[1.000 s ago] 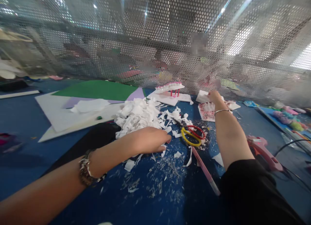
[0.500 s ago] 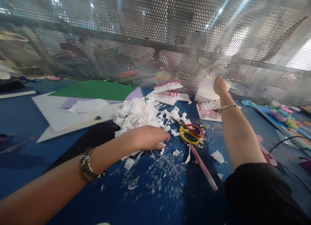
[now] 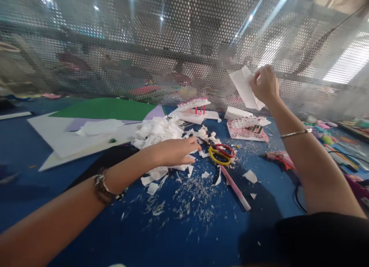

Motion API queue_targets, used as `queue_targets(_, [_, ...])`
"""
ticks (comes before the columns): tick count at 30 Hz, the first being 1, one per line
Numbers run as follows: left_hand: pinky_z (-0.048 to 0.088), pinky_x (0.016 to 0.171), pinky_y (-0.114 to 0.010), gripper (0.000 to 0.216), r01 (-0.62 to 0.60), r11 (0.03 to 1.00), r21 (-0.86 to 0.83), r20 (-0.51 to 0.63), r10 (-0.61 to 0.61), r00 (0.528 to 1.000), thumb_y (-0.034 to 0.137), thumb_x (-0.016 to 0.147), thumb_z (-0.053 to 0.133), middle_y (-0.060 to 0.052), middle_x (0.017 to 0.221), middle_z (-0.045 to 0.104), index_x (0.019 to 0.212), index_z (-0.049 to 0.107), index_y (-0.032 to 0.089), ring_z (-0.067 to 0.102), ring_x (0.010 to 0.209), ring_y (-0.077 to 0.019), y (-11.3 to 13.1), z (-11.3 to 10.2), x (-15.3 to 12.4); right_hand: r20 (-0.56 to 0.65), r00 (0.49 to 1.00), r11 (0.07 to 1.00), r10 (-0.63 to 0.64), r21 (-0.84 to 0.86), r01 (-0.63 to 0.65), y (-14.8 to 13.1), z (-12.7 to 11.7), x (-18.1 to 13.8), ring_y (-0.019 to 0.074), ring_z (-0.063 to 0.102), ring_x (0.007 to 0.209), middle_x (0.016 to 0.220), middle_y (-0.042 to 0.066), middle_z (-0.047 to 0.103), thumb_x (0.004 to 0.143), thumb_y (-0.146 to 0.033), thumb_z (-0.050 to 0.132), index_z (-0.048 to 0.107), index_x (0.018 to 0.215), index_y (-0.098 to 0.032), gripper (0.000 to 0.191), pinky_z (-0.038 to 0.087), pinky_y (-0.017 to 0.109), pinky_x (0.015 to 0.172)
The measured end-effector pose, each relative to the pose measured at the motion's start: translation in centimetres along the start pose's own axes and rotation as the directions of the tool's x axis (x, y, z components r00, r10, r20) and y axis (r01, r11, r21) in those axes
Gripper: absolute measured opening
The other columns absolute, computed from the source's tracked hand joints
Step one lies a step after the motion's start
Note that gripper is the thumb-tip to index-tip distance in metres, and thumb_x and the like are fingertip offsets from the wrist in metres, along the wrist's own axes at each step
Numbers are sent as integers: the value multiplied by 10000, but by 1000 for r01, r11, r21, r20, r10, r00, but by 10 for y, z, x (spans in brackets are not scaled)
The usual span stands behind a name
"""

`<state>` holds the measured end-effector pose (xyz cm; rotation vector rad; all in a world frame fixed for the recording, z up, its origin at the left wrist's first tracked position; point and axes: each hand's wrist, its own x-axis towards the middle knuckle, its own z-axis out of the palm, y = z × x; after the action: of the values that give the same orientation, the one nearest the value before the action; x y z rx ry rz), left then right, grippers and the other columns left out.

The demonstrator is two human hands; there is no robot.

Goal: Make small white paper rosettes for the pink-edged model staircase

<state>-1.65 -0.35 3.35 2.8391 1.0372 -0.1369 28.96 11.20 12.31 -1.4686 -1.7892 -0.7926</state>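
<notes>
- White sheet (image 3: 245, 86), creased, is raised above the far right of the table (image 3: 138, 240), in front of the perforated screen (image 3: 173, 40).
- The right hand (image 3: 265, 85) has it by its right edge, fingers curled in and closed on the paper; a thin bangle (image 3: 296, 133) circles that wrist.
- The left hand (image 3: 177, 151) is half open, fingers loosely bent, over the near right side of the scrap pile (image 3: 158, 130); whether it grips a scrap I cannot tell.
- Just right of the left hand lie scissors (image 3: 221, 155) with red and yellow handles, blades toward the scraps.
- Near the handles, a pink stick (image 3: 236, 188) slants toward the near right.
- Below the raised paper, on the far right, sits a speckled model (image 3: 248, 130) with green posts and a white, sloping top; a folded white piece (image 3: 238, 112) is just behind it.
- Left of that, well apart, stands a pink-posted model (image 3: 196, 110) on a white base.
- Far left, a green sheet (image 3: 106, 108) overlaps a purple sheet (image 3: 154, 112), both over white boards (image 3: 54, 138).
</notes>
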Motion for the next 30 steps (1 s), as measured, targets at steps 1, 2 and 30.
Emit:
queue_targets(1, [413, 782, -300, 411, -16, 1000, -1, -106, 16, 994, 314, 830, 451, -127, 1238, 434, 1215, 421, 176, 539, 938, -211, 0, -2, 0, 1, 999, 999, -42, 14, 42, -6, -8, -6, 201, 465, 957, 971, 86, 499, 803, -189, 423, 490, 821, -162, 75, 401, 346, 819])
queue_targets(2, [387, 869, -332, 485, -38, 999, -7, -221, 35, 975, 336, 825, 467, -135, 1290, 373, 1268, 350, 176, 489, 1042, -235, 0, -4, 0, 6, 996, 996, -85, 33, 85, -13, -16, -14, 195, 468, 944, 944, 74, 499, 792, -185, 429, 485, 800, -166, 60, 404, 347, 816])
queue_targets(30, [407, 862, -346, 286, -281, 939, -196, -606, 110, 787, 381, 859, 381, -88, 993, 611, 1033, 475, 175, 533, 954, -209, 34, 44, 2, 248, 798, 550, -549, 826, 122, -89, -57, -240, 164, 486, 879, 940, 87, 504, 777, -175, 483, 398, 992, -179, 231, 474, 301, 746])
